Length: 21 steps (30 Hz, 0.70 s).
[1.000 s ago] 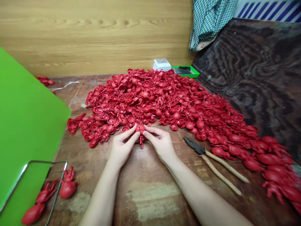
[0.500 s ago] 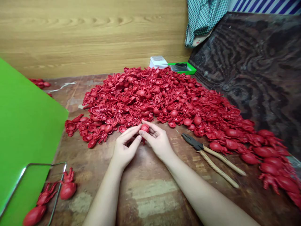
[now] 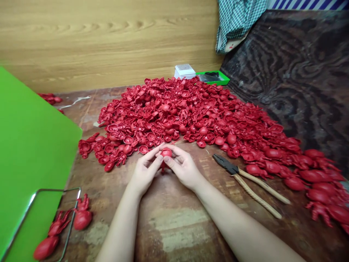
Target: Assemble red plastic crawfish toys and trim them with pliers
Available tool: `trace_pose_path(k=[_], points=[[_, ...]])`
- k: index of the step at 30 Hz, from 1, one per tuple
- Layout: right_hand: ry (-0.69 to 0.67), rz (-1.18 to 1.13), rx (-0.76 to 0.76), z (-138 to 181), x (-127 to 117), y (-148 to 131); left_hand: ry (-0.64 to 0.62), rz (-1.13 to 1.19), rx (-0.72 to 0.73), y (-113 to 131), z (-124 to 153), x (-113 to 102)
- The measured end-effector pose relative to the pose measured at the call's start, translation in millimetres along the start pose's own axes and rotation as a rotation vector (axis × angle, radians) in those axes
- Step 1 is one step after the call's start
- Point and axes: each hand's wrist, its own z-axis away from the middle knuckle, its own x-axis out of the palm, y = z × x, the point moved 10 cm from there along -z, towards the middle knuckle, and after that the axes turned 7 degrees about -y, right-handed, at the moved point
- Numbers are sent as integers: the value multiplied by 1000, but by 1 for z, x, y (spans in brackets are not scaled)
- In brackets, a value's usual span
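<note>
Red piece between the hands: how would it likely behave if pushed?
The red piece would probably roll a little, as its top is rounded; the narrow part below might check it. It is likely light for its size, since many shells in the pile look hollow.

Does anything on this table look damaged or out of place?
The tabletop seems worn, with a pale patch between the forearms. Some red figures also lie by the metal rod, apart from the main pile.

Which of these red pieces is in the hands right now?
The round-topped piece between the left hand and right hand. It alone is held; the other red pieces lie in the heap or on the table.
</note>
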Motion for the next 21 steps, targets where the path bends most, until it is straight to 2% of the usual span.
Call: trace_pose_path(k=[2,5,7,11,14,17,21], points=[[0,-21,-11,0,-2,-1,6,63,-21,-3,0,1],[32,-82,-114,-1,-12,-9,4,203,-79,-12,1,6],[50,-40,-177,-1,-20,-14,29,244,-95,-15,2,7],[58,44,-189,-4,-30,-12,108,257,-29,-9,1,0],[44,52,-209,-4,-27,-12,161,358,7,-7,-1,-7],[81,189,-290,-1,-22,-21,237,470,-34,-14,-2,-16],[109,520,-431,9,-8,-43,279,528,-37,-15,-2,-18]])
